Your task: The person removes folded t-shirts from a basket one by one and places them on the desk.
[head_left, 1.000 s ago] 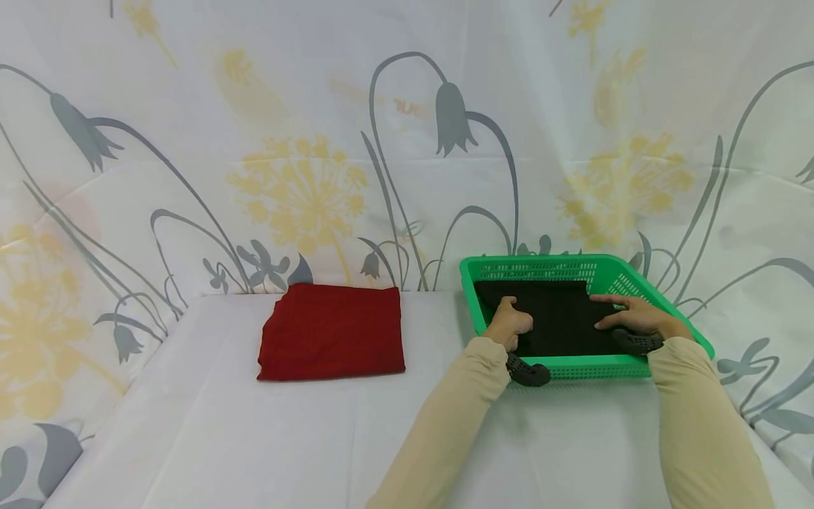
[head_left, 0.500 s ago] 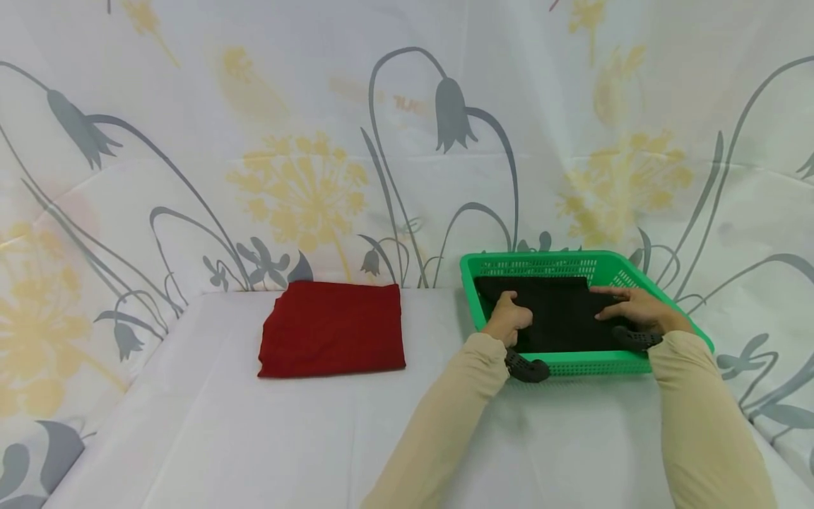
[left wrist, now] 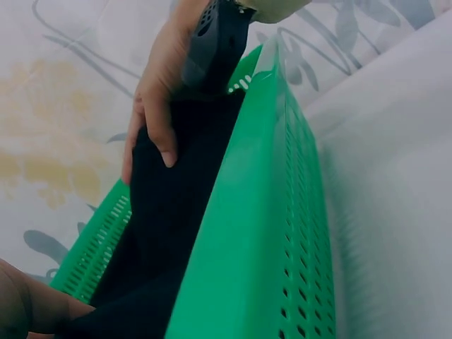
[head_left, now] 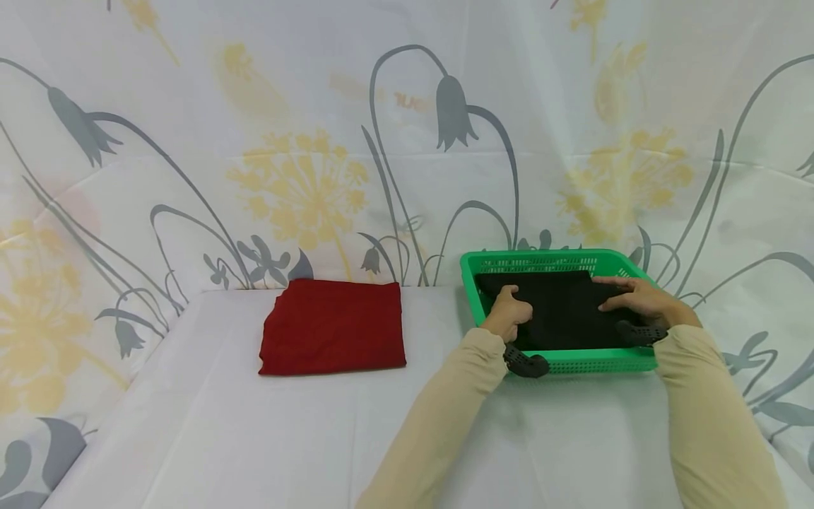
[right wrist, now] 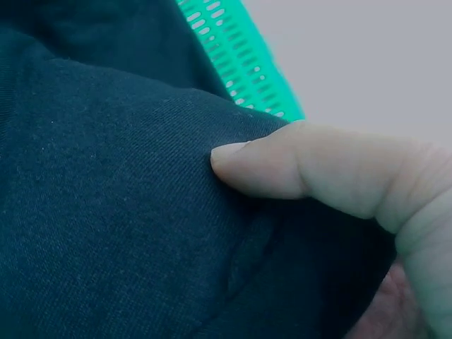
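Note:
A folded black cloth (head_left: 562, 311) lies inside the green plastic basket (head_left: 598, 360) at the right of the head view. My left hand (head_left: 511, 314) holds the cloth's left side, its fingers curled and partly hidden; in the left wrist view only part of this hand (left wrist: 35, 304) shows at the lower left. At the other end my right hand (head_left: 642, 300) pinches the cloth. The right wrist view has its thumb (right wrist: 268, 166) on top of the dark fabric, with part of the hand beneath. On the table's left half lies a folded red cloth (head_left: 333, 329).
White sheeting covers the table (head_left: 273, 438). Behind it hangs a flower-patterned curtain (head_left: 407, 141), close to the basket's back rim. A dark strapped device (head_left: 524, 363) sits at the left wrist, another (head_left: 639, 332) at the right.
My right hand has shifted slightly to the right, and the black cloth's back edge now tilts up toward it. The left hand stays nearly in place. The whole head view has drifted up a little.

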### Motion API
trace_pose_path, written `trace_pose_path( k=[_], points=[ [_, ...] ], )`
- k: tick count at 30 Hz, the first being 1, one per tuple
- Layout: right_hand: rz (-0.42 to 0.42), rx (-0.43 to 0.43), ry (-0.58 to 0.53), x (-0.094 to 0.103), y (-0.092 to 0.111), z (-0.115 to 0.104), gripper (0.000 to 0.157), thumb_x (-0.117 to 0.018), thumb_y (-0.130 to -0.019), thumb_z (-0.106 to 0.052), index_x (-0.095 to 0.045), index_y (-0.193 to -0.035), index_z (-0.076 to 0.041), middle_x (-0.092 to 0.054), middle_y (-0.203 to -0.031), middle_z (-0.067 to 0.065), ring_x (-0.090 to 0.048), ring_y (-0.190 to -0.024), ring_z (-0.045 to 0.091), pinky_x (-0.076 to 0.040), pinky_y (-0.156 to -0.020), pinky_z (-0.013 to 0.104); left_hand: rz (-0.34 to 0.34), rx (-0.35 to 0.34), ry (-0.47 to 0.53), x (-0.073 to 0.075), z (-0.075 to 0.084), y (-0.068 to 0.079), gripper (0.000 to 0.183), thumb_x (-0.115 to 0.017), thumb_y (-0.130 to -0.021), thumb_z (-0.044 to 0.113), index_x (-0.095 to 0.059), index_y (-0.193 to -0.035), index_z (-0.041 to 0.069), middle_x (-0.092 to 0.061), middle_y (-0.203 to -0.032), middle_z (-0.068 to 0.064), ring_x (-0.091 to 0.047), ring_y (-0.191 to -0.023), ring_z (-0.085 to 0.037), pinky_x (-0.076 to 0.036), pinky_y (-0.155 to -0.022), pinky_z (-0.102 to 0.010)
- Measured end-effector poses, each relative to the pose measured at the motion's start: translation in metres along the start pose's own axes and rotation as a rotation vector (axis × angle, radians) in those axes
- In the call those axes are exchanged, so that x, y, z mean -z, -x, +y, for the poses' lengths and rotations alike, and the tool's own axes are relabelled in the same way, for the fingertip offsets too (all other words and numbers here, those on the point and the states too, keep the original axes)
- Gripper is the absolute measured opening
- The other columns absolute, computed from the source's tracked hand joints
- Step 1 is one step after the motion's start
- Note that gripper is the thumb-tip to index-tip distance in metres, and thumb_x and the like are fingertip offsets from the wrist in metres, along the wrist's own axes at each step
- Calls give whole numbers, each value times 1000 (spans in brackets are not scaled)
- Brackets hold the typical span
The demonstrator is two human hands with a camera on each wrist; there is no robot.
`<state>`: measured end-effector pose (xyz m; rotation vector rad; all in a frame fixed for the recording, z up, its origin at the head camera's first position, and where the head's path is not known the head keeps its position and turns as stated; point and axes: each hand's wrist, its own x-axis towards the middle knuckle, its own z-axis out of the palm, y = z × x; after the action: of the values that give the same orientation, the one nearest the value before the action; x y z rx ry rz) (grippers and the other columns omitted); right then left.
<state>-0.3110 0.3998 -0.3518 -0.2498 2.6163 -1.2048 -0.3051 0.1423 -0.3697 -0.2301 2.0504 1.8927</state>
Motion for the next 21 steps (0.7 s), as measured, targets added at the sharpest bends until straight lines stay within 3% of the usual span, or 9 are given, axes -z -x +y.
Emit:
trace_pose_path(
  k=[4, 10, 14, 17, 21],
  points=[
    [8, -3, 11, 3, 2, -6, 76, -66, -91, -15, -22, -150, 6, 1, -151, 37, -12, -132, 59, -22, -101, 68, -6, -18, 2, 2, 2, 2, 65, -52, -87, -13, -46, -142, 23, -54, -120, -4, -11, -50, -17, -14, -49, -33],
    [20, 4, 1, 8, 6, -13, 77, -68, -90, -17, -24, -151, 3, 0, -152, 36, -16, -132, 58, -23, -101, 67, -22, -84, 25, 7, 5, 11, 62, -52, -88, -13, -48, -141, 19, -46, -137, -9, -35, -66, -20, -25, -57, -35],
    [29, -2, -41, 9, 8, -18, 75, -67, -91, -15, -25, -151, 0, 3, -154, 32, -10, -135, 55, -19, -104, 66, -47, -142, 54, 13, 5, 16, 60, -52, -88, -13, -48, -140, 16, -41, -143, -10, -41, -84, -23, -31, -69, -37],
    [31, -9, -64, 11, 8, -21, 75, -67, -91, -15, -25, -152, -2, 8, -156, 29, -3, -137, 54, -15, -104, 67, -56, -174, 65, 16, 5, 18, 61, -52, -87, -14, -49, -140, 15, -38, -146, -10, -43, -87, -24, -31, -69, -37],
    [41, -14, -72, 14, 10, -24, 77, -67, -91, -15, -23, -153, -4, 9, -156, 27, 2, -138, 54, -13, -104, 67, -52, -199, 66, 17, 6, 18, 62, -51, -87, -15, -49, -140, 16, -38, -146, -10, -42, -75, -23, -30, -64, -37]
  ],
)
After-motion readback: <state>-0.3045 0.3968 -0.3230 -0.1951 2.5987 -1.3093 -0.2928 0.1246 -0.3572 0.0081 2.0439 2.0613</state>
